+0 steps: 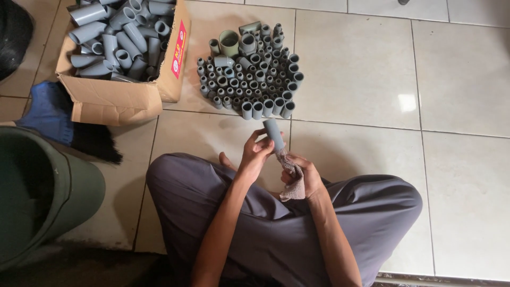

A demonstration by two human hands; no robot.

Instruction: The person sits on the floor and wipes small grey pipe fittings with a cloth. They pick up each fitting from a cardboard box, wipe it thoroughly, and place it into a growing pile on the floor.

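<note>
I sit cross-legged on a tiled floor. My left hand grips a short grey plastic pipe piece near its lower end and holds it upright. My right hand is closed around a crumpled beige rag that touches the bottom of the pipe piece. Both hands hover above my knees, just in front of a cluster of several grey pipe fittings standing on end on the floor.
An open cardboard box with more grey pipe pieces lies at the upper left. A dark green bucket stands at the left, with a blue cloth and a black brush beside it.
</note>
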